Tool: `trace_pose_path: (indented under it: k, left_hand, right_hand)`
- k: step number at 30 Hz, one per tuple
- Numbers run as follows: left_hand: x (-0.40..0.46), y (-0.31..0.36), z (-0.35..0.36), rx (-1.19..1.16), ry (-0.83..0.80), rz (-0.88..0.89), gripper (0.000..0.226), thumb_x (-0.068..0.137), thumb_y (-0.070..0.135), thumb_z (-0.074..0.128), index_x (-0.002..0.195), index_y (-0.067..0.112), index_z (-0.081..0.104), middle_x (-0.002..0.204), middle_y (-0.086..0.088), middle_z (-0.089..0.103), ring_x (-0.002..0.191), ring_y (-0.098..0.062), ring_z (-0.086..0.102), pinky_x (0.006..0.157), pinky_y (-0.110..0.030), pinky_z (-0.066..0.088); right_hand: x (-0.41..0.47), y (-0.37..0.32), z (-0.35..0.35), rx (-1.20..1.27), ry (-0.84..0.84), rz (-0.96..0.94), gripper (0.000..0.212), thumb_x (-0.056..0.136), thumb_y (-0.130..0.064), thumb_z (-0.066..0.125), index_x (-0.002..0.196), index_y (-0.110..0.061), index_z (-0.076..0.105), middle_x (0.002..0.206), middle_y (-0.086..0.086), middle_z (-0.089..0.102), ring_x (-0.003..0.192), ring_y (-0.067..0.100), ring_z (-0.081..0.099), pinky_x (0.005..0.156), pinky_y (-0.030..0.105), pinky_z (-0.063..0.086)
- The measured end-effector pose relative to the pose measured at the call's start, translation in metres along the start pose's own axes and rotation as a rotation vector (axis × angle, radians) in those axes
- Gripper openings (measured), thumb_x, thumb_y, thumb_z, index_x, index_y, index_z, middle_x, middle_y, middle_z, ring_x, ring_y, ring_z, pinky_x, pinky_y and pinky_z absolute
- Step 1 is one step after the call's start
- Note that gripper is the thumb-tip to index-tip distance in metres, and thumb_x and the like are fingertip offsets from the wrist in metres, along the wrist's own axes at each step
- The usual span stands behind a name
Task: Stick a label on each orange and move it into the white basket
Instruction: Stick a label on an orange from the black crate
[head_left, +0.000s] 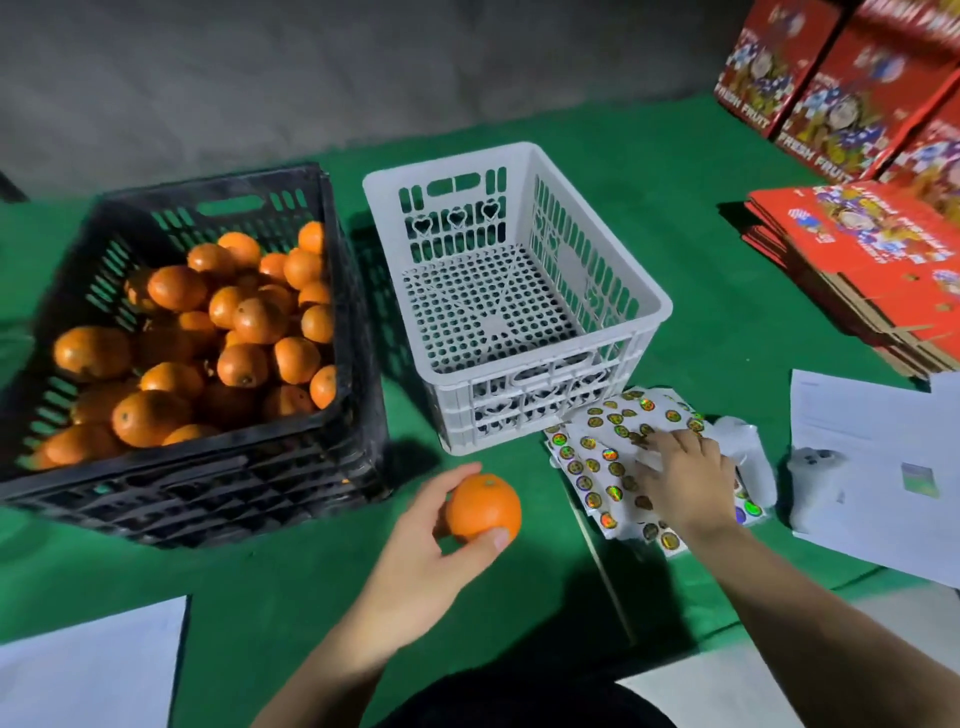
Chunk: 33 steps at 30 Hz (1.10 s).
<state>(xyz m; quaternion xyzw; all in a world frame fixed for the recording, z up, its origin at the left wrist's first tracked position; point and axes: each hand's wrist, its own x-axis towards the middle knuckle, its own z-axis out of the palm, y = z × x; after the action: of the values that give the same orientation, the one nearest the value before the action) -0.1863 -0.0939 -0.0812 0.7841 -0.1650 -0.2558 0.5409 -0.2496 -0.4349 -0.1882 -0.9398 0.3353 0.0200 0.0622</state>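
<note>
A: What do we have in front of us?

B: A green table (519, 597). At 10 o'clock sits a black crate (322, 415) piled w/ oranges (208, 332). At 12 o'clock, just right of it, stands the white basket (644, 306), nothing inside.

A: And our hands?

B: Our left hand (415, 566), near centre at 6 o'clock, grips one orange (484, 508) betw. thumb and curled fingers, stem end up. It's held above the cloth, just in front of the basket's near-left corner, apart from it. We see no label on it.

A: The right hand?

B: Our right hand (685, 483) is at 3 o'clock, palm down on the label sheets (597, 462), fingers bent onto the shiny round stickers. We can't tell whether it pinches one or only presses the sheet.

A: Where do the sheets lie?

B: Fanned out, touching the basket's near-right corner.

A: Anything else?

B: White papers (872, 467) at 3 o'clock w/ a small white device (815, 478) on them, red fruit boxes (857, 83) at 1 o'clock, flat red cartons (872, 260) stacked at 2 o'clock, another white sheet (88, 670) at 8 o'clock.
</note>
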Motion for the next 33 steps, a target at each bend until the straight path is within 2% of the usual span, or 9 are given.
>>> trace_pose_path:
  k: [5,11,14,17,20,22,26,29,33]
  left_hand:
    - [0.003,-0.008,0.005,-0.009,-0.016,-0.042,0.061,0.085,0.023,0.086,0.133,0.046,0.056,0.133,0.009,0.062,0.109,-0.002,0.066,0.092,-0.011,0.047]
    - [0.002,-0.013,0.009,-0.031,-0.029,-0.08,0.061,0.085,0.019,0.086,0.134,0.042,0.057,0.134,0.006,0.061,0.107,0.001,0.065,0.092,-0.01,0.047]
    - [0.002,-0.012,0.009,-0.053,-0.024,-0.084,0.061,0.085,0.018,0.085,0.134,0.039,0.057,0.133,0.005,0.061,0.106,0.001,0.066,0.09,-0.01,0.047]
    - [0.002,-0.012,0.008,-0.085,-0.011,-0.082,0.06,0.085,0.018,0.086,0.134,0.038,0.058,0.132,0.002,0.063,0.104,-0.002,0.067,0.089,-0.012,0.049]
    - [0.001,-0.011,0.007,-0.142,0.005,-0.07,0.062,0.08,0.027,0.088,0.133,0.041,0.059,0.13,0.002,0.065,0.103,-0.005,0.07,0.087,-0.014,0.051]
    - [0.001,-0.01,0.007,-0.163,0.014,-0.066,0.064,0.073,0.04,0.086,0.131,0.046,0.06,0.128,0.005,0.066,0.104,-0.007,0.071,0.087,-0.016,0.052]
    - [0.002,-0.01,0.006,-0.183,0.027,-0.055,0.063,0.07,0.047,0.084,0.127,0.056,0.06,0.126,0.009,0.067,0.106,-0.009,0.071,0.091,-0.021,0.054]
    - [0.001,-0.009,0.005,-0.216,0.033,-0.059,0.064,0.072,0.041,0.085,0.13,0.051,0.06,0.127,0.008,0.067,0.108,-0.01,0.071,0.095,-0.025,0.055]
    - [-0.002,-0.002,0.004,-0.214,0.036,-0.016,0.063,0.083,0.022,0.086,0.136,0.041,0.058,0.129,0.007,0.067,0.11,-0.009,0.07,0.094,-0.022,0.054]
  right_hand:
    - [-0.012,-0.011,0.003,0.12,0.02,-0.123,0.043,0.087,-0.041,0.077,0.122,-0.017,0.072,0.124,0.008,0.064,0.113,0.04,0.056,0.095,0.048,0.048]
    - [-0.024,-0.014,-0.001,0.38,0.076,-0.165,0.059,0.103,-0.056,0.048,0.12,-0.008,0.075,0.125,0.008,0.068,0.118,0.03,0.057,0.105,0.043,0.045]
    - [-0.027,-0.017,-0.012,0.665,0.141,-0.076,0.059,0.104,-0.055,0.037,0.105,-0.011,0.076,0.107,0.005,0.069,0.105,0.025,0.06,0.092,0.039,0.046]
    - [-0.027,-0.017,-0.022,0.812,0.258,0.012,0.021,0.104,-0.024,0.055,0.105,-0.014,0.073,0.102,0.0,0.067,0.097,0.025,0.065,0.083,0.033,0.049]
    - [-0.035,-0.028,-0.035,0.95,0.298,0.0,0.027,0.098,0.001,0.06,0.117,-0.017,0.065,0.101,-0.002,0.069,0.088,0.009,0.066,0.082,0.026,0.054]
    - [-0.044,-0.046,-0.048,1.041,0.3,-0.06,0.03,0.096,-0.001,0.063,0.113,-0.026,0.062,0.094,-0.01,0.069,0.082,0.003,0.064,0.075,0.012,0.049]
    - [-0.067,-0.08,-0.065,1.093,0.266,-0.202,0.022,0.089,-0.004,0.073,0.095,-0.025,0.068,0.086,-0.008,0.069,0.08,0.011,0.064,0.079,0.018,0.049]
    - [-0.082,-0.096,-0.078,1.23,0.184,-0.214,0.023,0.088,-0.009,0.079,0.082,-0.024,0.062,0.074,0.0,0.062,0.069,0.014,0.055,0.069,0.024,0.046]
    - [-0.104,-0.12,-0.1,1.336,0.105,-0.337,0.025,0.086,-0.025,0.077,0.074,-0.023,0.056,0.067,0.004,0.055,0.062,0.007,0.048,0.062,0.016,0.039]
